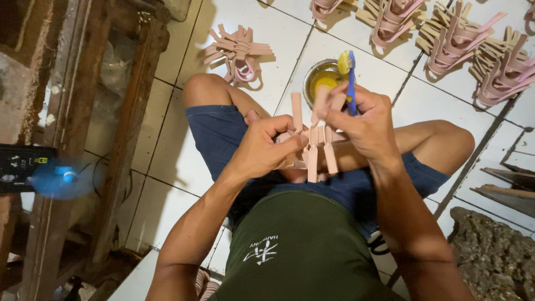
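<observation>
Toothbrush [349,78] upright, bristles up, right hand [365,120]

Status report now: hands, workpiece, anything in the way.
Left hand gripping pink strap bundle. Right hand on straps, holding blue toothbrush. Tin of yellow glue just beyond; nothing blocking.

Not much in this line here. A flat black device [19,167] with small green and white markings is sitting at the far left edge on the wooden frame [120,139], partly hidden by a blue blur. No packages or signs are showing.
</observation>
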